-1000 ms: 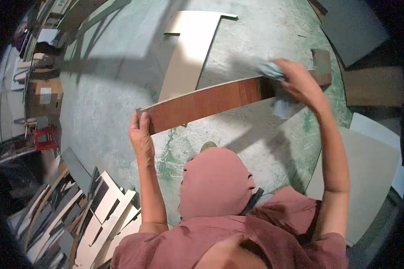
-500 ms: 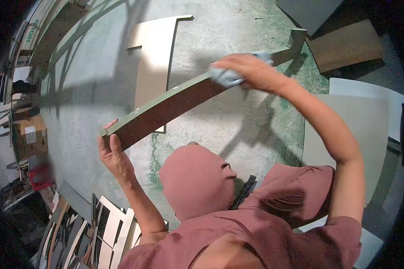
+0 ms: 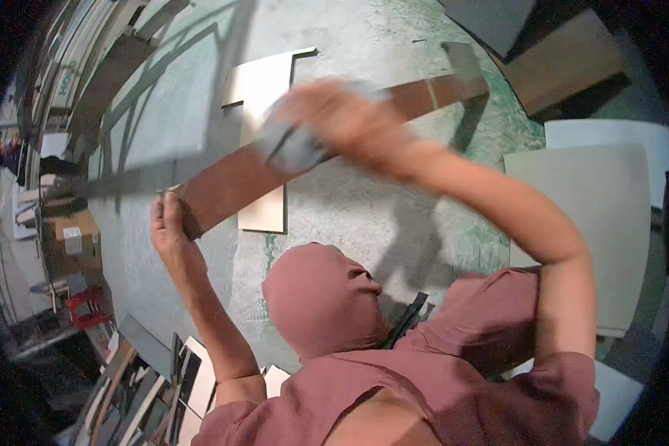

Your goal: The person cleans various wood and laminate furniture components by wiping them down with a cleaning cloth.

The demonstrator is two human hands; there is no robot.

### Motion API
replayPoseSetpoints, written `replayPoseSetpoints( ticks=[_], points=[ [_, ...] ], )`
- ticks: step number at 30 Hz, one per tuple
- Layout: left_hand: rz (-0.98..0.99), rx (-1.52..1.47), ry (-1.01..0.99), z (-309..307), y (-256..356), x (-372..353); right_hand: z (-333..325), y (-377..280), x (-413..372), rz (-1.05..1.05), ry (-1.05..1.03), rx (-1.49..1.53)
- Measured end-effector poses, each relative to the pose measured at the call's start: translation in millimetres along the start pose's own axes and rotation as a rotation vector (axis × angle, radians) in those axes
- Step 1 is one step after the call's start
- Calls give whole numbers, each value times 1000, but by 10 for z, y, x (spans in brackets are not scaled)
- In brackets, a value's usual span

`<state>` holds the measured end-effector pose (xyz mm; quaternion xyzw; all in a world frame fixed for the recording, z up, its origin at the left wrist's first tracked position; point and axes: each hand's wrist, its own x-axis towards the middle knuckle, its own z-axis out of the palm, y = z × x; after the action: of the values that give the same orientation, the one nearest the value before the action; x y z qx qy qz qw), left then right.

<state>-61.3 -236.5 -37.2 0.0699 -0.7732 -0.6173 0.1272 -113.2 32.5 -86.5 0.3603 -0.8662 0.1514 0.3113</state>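
Two hands on the go in your head view: your left hand has the near end of the long brown board pinched between thumb and fingers, and your right hand, pretty smeared by blur, is curled around a blue-grey cloth over the board's middle; can't tell how each finger sits. The board slants up to your right, above the floor, crossing in front of a pale panel. You've also got scrap strips lower left and a grey sheet off right.
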Motion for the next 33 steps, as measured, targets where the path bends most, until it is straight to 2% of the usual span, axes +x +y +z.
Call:
replayPoseSetpoints(
  ticks=[3,5,7,9,13,19,21,22,23,25,27,28,30,31,32,33],
  points=[
    [-73,-163,29,185,284,-17,276,-709,173,-239,173,350],
    [-66,-150,81,261,332,-26,296,-612,65,-238,154,273],
    [-177,-163,161,276,353,-18,318,-375,-104,-250,104,84],
    [-176,-202,88,173,264,38,365,-36,-426,-223,50,14],
    [-154,-234,137,194,222,68,352,718,-1135,-119,-148,-46],
    [-160,-177,1,-64,169,272,245,1293,-1619,66,-101,107],
    [-68,-350,-99,-41,199,375,232,1365,-1645,283,-63,65],
    [17,-461,-111,221,388,283,227,1364,-1576,341,-10,11],
    [17,-462,-113,344,355,292,243,1395,-1545,343,-9,9],
    [291,-777,-637,526,191,316,249,1480,-1483,485,64,-8],
    [46,-583,-466,926,-438,393,237,1544,-1420,475,81,-49],
    [81,-337,-622,1234,-511,276,299,1591,-1422,462,54,-66],
    [229,82,-619,1803,-758,267,282,1525,-1353,448,-13,-118],
    [135,-65,-587,2003,-738,253,261,1462,-1261,457,-6,-128],
    [140,-68,-600,2070,-687,297,253,1405,-1167,406,21,-117],
    [91,-252,-444,2116,-570,310,243,1319,-1067,355,41,-103]
  ],
)
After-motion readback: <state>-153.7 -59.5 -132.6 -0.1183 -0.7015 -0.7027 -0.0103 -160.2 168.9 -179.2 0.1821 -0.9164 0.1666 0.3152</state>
